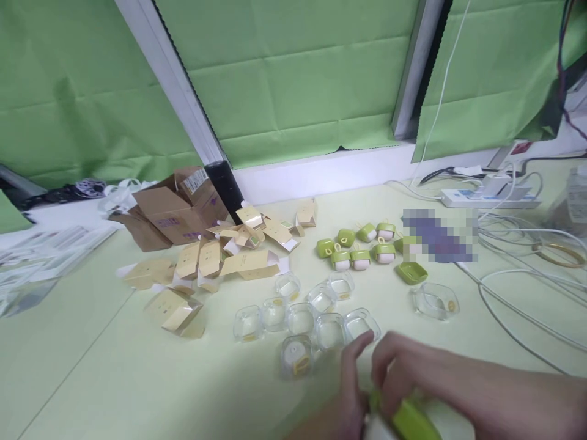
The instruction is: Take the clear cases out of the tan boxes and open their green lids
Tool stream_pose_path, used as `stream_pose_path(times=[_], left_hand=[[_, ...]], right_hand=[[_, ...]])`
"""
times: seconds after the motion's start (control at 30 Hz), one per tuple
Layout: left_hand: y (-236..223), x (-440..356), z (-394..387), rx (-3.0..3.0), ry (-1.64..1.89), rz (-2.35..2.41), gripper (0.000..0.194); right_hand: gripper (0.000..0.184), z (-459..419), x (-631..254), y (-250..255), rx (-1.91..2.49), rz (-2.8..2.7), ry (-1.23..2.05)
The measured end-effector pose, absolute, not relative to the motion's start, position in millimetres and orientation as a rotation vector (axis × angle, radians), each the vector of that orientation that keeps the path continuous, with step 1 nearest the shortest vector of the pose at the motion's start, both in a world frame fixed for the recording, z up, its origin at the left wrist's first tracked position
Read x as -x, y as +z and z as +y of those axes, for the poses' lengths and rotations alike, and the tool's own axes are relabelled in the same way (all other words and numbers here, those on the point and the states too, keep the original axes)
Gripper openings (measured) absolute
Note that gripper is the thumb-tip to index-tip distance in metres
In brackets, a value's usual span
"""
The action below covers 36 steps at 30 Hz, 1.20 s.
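At the bottom edge, my left hand (345, 394) and my right hand (415, 366) are closed together on a small green-and-white case (415, 421). Its lower part is cut off by the frame and partly covered by my fingers. My right fingers press on the green part, while the left hand wraps the side near the white part; its index finger points up. Just beyond the fingertips lie several clear plastic boxes (330, 330). One clear box (297, 355) contains something whitish. Farther back stand several similar green-and-white cases (360, 258) with small loops.
Opened tan paper boxes (250, 264) are scattered at centre left, before a brown cardboard carton (177, 211). A green tray-like piece (411, 272) and another clear box (435, 301) lie to the right. White cables (504, 275) run from a power strip (472, 198).
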<state>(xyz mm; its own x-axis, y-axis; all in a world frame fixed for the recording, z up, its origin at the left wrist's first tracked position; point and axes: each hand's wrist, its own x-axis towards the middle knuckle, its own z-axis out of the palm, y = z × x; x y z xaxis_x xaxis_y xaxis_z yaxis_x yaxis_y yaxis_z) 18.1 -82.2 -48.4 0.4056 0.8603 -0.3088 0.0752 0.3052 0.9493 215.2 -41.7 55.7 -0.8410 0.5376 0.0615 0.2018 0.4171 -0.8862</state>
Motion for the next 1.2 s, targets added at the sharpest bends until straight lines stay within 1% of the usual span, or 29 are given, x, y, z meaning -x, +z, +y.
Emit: stream_pose_path(times=[0.07, 0.13, 0.17, 0.2, 0.27, 0.37, 0.43, 0.5, 0.6, 0.67, 0.73, 0.83, 0.93, 1.0, 1.2], left_hand=[[-28, -8, -73, -1.281, 0.662, 1.041, 0.052], [-6, -5, -61, -1.529, 0.709, 1.109, 0.038], [3, -6, -55, -1.649, 0.726, 1.175, 0.033], [9, -9, -48, -1.766, 0.689, 1.22, 0.03], [14, -17, -35, -1.976, 0.583, 1.287, 0.029], [8, -29, -25, -2.155, 0.422, 1.306, 0.026], [3, -31, -23, -2.163, 0.425, 1.266, 0.025], [-1, -30, -24, -2.076, 0.555, 1.237, 0.022], [-3, -31, -25, -1.657, 0.863, 1.279, 0.017], [-6, -34, -23, -1.311, 1.015, 1.217, 0.021], [-10, -38, -19, -1.072, 1.095, 1.091, 0.029], [-12, -42, -14, -0.918, 1.084, 0.958, 0.034], [-13, -43, -13, -0.911, 1.046, 0.892, 0.038], [-14, -43, -14, -0.92, 1.053, 0.889, 0.039], [-24, -42, -17, -0.862, 0.963, 0.892, 0.039]], right_hand=[[0.037, -32, -225, 47, 0.798, -2.211, 1.198], [0.043, -20, -234, 33, 0.904, -2.03, 0.979], [0.043, -13, -237, 26, 0.928, -1.951, 0.919], [0.042, -8, -240, 19, 0.945, -1.888, 0.891], [0.04, 0, -241, 8, 0.97, -1.826, 0.9], [0.038, 6, -238, -1, 1.004, -1.841, 0.964], [0.038, 8, -233, -2, 0.986, -1.867, 1.004], [0.039, 8, -228, -2, 0.96, -1.873, 1.036], [0.045, 5, -220, -1, 0.973, -1.869, 1.035], [0.049, 1, -218, -2, 0.937, -1.909, 0.999], [0.042, -2, -218, -4, 0.888, -1.947, 1.003], [0.031, -4, -221, -9, 0.875, -1.839, 1.138], [0.018, -1, -222, -13, 0.843, -1.726, 1.232], [0.009, 0, -221, -14, 0.834, -1.719, 1.196], [0.008, 0, -220, -15, 0.772, -1.771, 0.993]])
